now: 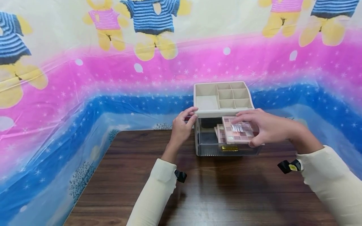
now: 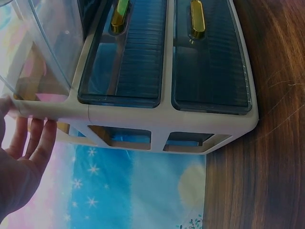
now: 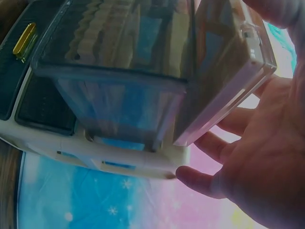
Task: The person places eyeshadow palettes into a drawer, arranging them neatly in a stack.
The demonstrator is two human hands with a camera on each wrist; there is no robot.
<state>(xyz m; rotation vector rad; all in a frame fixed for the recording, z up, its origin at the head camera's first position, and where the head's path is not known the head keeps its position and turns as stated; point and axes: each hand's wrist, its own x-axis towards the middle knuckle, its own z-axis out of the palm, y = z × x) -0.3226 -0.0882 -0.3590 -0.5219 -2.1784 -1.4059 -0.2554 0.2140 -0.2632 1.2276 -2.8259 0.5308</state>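
Note:
A cream storage organizer (image 1: 217, 111) stands on the table with its clear top drawer (image 1: 209, 150) pulled out. My right hand (image 1: 267, 127) holds a pink eyeshadow palette (image 1: 238, 131) over the drawer's right part, thumb at the near edge and fingers at the far side. In the right wrist view the palette (image 3: 228, 81) sits tilted beside the drawer wall. More palettes (image 1: 221, 133) lie partly hidden beneath it inside the drawer. At the organizer's upper left front corner, my left hand (image 1: 182, 125) grips the frame; its fingers (image 2: 40, 143) touch the side.
Small compartments (image 1: 232, 94) divide the organizer's top. Two lower drawers with gold handles (image 2: 198, 19) are closed in the left wrist view. A dark wooden table (image 1: 135, 179) lies underneath, and a patterned cloth (image 1: 158, 81) hangs behind and to the sides.

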